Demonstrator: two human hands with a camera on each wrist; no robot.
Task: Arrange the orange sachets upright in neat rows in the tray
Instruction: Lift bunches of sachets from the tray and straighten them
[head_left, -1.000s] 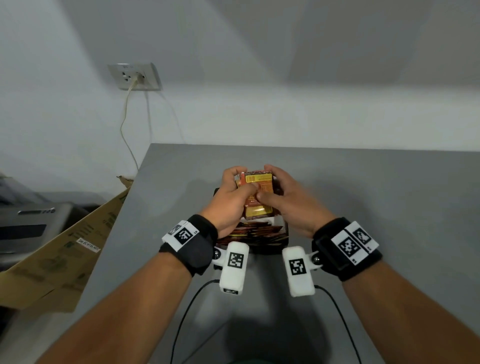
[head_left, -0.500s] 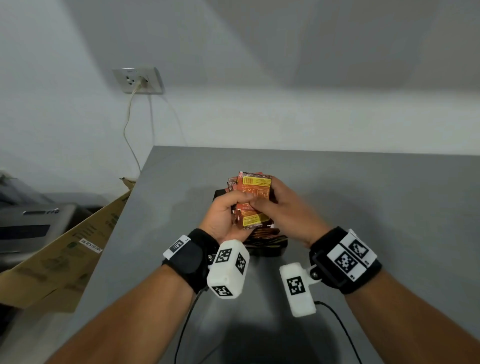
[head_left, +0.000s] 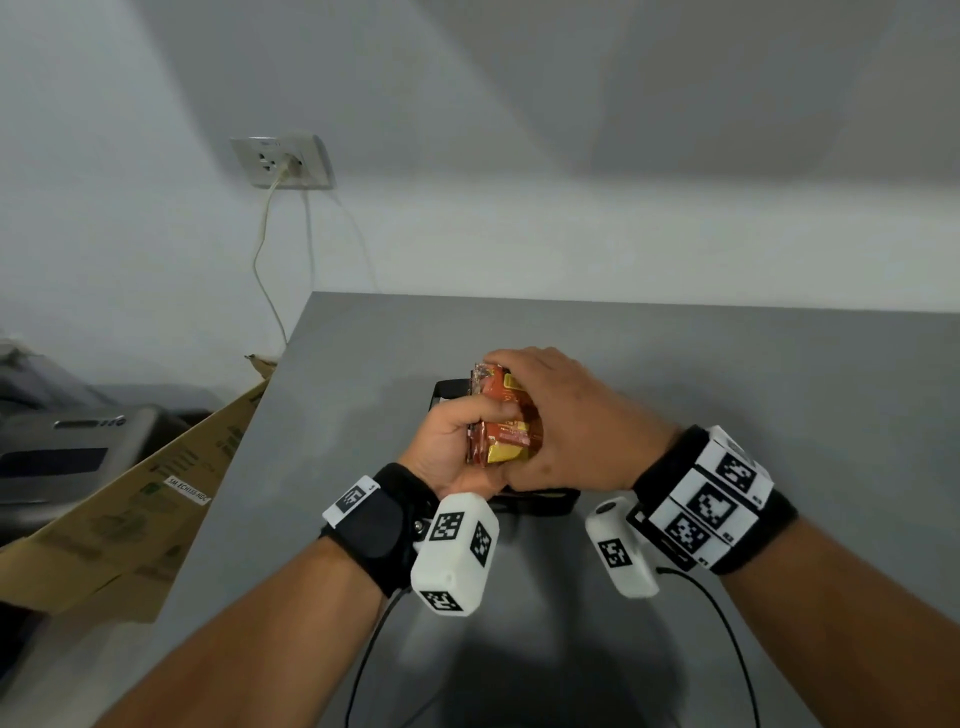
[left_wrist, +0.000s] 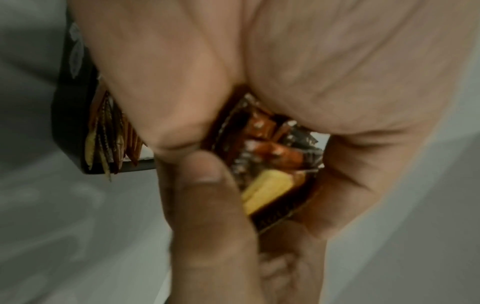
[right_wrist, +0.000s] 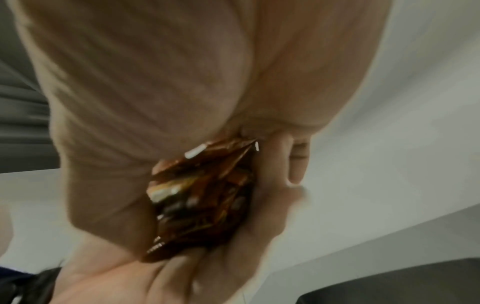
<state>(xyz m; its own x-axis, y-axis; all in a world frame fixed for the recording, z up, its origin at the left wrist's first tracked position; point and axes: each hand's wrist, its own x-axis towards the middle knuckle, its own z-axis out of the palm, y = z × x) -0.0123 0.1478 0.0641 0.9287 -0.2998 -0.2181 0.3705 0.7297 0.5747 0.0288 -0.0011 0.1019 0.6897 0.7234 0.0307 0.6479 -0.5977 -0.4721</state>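
A bunch of orange sachets (head_left: 500, 427) with yellow labels is held between both hands above the black tray (head_left: 448, 391). My left hand (head_left: 451, 448) grips the bunch from the left with fingers curled over it. My right hand (head_left: 561, 415) wraps it from the right and over the top. The left wrist view shows the bunch of sachets (left_wrist: 272, 164) between thumb and palm, and further sachets (left_wrist: 109, 144) standing on edge in the black tray (left_wrist: 70, 115). The right wrist view shows the crumpled sachets (right_wrist: 200, 197) squeezed between both hands. Most of the tray is hidden under the hands.
The tray sits on a grey table (head_left: 727, 395) whose left edge drops off near a cardboard box (head_left: 130, 499). A wall socket (head_left: 283, 162) with a cable hangs behind. A dark appliance (head_left: 67, 447) stands at far left. Thin cables (head_left: 363, 654) run over the table near me.
The bunch of sachets has been turned from face-on to edge-on. My right hand has shifted over its top and my left wrist has rolled outward.
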